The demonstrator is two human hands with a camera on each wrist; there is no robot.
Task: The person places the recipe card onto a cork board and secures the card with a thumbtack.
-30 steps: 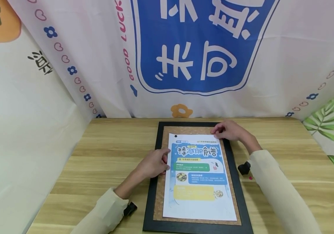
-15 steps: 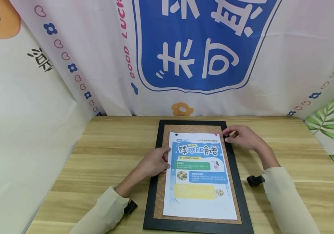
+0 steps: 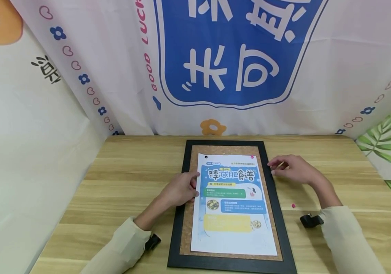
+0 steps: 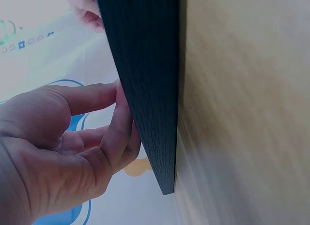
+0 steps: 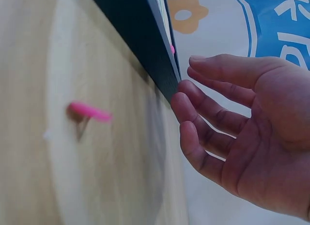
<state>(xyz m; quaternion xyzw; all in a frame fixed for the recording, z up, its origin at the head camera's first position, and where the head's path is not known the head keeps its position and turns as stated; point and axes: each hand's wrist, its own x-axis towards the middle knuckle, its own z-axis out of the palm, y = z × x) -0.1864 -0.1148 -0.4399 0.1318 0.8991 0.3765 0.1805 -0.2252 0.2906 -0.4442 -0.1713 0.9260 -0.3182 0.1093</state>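
Note:
A printed sheet (image 3: 233, 239) lies on a cork board (image 3: 186, 228) with a black frame (image 3: 279, 213). A black pin (image 3: 206, 156) is at its upper left corner and a pink pin (image 3: 252, 156) at its upper right. My left hand (image 3: 181, 189) rests at the sheet's left edge with bent fingers touching it. Beside the frame's right side, my right hand (image 3: 292, 168) holds nothing, its fingers loosely bent; the right wrist view shows that hand (image 5: 256, 123) with fingertips apart.
Another pink pin (image 3: 293, 206) lies on the wooden table (image 3: 126, 167) right of the frame, also seen as a blurred pin (image 5: 89, 111) in the right wrist view. A printed curtain (image 3: 126, 76) hangs behind the table.
My right hand has moved off the sheet's upper right corner, to the right and toward me, uncovering the pink pin there. My left hand has stayed in place.

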